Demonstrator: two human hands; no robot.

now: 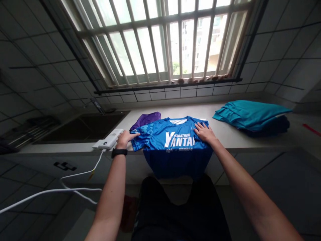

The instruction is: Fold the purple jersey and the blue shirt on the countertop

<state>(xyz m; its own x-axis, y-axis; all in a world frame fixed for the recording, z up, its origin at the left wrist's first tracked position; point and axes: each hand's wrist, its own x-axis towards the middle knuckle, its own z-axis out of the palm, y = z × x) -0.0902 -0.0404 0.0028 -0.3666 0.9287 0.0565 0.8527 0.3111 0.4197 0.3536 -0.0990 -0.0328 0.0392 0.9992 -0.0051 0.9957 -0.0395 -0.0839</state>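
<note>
A blue T-shirt [160, 142] with white "MARATHON YANTAI" lettering lies front side up on the counter. Its collar points toward the window, and its lower part hangs over the front edge. My right hand [205, 133] rests flat on the shirt by the right-hand sleeve, fingers spread. At the opposite side, my left hand [124, 138] is between the patterned sleeve and a white power strip [111, 139]. Its thumb stretches out to the sleeve while the other fingers are partly hidden. A black band is on the left wrist.
Purple cloth [145, 119] lies behind the left-hand sleeve. Folded teal and dark clothes [250, 115] are piled at the right of the counter [173, 108]. A dark sink [82, 125] with a faucet [97, 105] is at left. A white cable [82, 173] hangs from the power strip.
</note>
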